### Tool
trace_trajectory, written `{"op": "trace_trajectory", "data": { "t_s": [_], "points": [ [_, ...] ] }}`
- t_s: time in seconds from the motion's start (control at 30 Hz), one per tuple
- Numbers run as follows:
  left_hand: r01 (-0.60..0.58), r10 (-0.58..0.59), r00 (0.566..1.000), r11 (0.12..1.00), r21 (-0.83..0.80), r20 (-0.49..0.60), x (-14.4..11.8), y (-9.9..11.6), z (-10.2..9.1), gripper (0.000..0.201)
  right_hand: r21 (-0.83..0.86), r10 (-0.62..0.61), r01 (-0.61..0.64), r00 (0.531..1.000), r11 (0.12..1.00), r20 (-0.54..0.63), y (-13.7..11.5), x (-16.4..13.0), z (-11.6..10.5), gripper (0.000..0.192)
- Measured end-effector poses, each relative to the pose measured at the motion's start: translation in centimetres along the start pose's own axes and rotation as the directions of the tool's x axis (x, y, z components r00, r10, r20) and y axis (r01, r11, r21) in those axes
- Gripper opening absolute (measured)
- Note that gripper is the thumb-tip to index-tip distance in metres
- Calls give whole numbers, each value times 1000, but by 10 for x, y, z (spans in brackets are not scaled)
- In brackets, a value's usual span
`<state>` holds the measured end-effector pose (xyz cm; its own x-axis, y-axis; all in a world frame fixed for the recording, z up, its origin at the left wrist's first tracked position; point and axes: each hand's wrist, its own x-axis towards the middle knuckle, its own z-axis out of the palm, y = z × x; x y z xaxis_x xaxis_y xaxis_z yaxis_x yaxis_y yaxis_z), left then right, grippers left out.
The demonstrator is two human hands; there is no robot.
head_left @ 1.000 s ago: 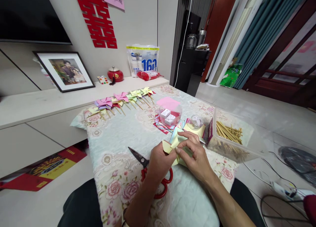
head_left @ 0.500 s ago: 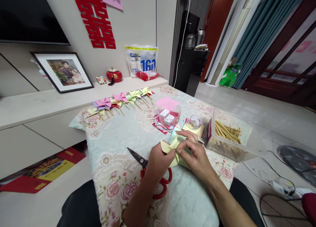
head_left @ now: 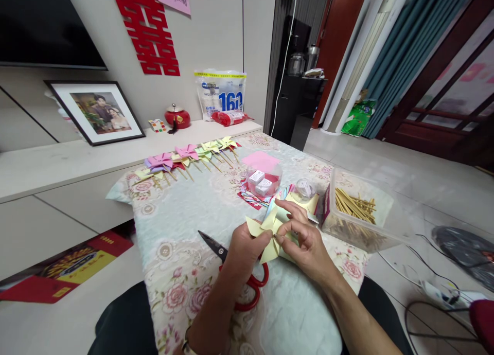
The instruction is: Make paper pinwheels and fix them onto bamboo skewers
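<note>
Between my two hands is a pale yellow paper pinwheel (head_left: pixel 270 249), its blades folded in toward the centre. My left hand (head_left: pixel 247 247) is closed on its left side, thumb pressed near the middle. With thumb and index finger, my right hand (head_left: pixel 303 237) pinches at the centre from the right; a tiny thing there is too small to make out. Red-handled scissors (head_left: pixel 252 292) lie under my left wrist, blades pointing up and left. Sheets of yellow paper (head_left: pixel 306 205) lie just beyond my right hand.
Finished pinwheels on sticks (head_left: pixel 187 153) line the table's far left edge. A round clear container (head_left: pixel 281 177) with small white boxes stands mid-table. At the right, a plastic bin (head_left: pixel 386 231) holds thin sticks. Pink paper (head_left: pixel 262 160) lies farther back on the floral tablecloth (head_left: pixel 165 221).
The pinwheel has turned slightly in my hands, and its blades show more openly to the camera. My left thumb has shifted toward its centre.
</note>
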<state>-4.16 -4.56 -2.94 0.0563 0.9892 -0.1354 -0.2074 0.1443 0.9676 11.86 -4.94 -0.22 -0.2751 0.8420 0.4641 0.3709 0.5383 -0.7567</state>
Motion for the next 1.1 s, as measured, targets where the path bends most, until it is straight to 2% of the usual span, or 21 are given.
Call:
{"op": "trace_trajectory", "data": {
  "t_s": [0.2,0.33,0.57,0.87,1.1],
  "points": [
    [30,-30,999,999,20,21,-2,4,-2,20,5,-42,42,998,999,40,-1,1,-2,11],
    [45,-43,998,998,-34,51,-2,3,-3,23,3,-41,41,997,999,73,-2,1,-6,11],
    [27,-24,994,999,-24,107,-3,2,-6,24,32,-41,39,994,999,98,-2,2,-9,10],
    [36,-42,995,997,68,95,-5,10,-4,24,113,-7,-7,992,994,128,1,1,-11,10],
    [32,-37,994,998,50,103,-6,9,-5,26,109,-7,-7,992,994,128,-1,2,-12,9]
  ]
}}
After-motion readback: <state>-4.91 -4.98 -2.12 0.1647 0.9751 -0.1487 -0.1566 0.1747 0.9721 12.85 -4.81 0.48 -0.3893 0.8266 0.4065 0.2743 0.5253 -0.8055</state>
